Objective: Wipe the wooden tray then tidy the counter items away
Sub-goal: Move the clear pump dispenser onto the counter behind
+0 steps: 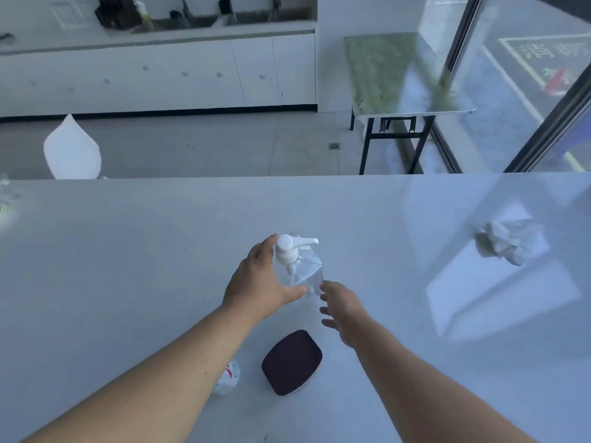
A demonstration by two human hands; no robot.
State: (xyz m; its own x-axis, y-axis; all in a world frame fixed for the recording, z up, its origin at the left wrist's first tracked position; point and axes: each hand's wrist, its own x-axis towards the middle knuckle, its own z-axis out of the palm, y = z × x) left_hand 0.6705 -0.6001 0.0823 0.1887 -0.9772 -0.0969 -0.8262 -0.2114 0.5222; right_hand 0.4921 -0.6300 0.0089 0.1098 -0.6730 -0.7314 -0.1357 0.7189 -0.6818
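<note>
Across the pale grey counter (128,266), no wooden tray shows. Mid-counter stands our clear plastic pump bottle with a white dispenser head (299,266); it looks light, rigid and slick, best held around its body. Our left hand (260,282) wraps it from the left; our right hand (340,310) hovers open, empty. Nearer lies a dark maroon rounded pad (291,362); far right, crumpled white tissue (507,243).

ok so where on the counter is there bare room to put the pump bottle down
Widest bare stretch: the counter left of the left hand. Also free between the pump bottle and the crumpled tissue. Crowded near you: the dark sponge and small bottle sit between the forearms.
</note>
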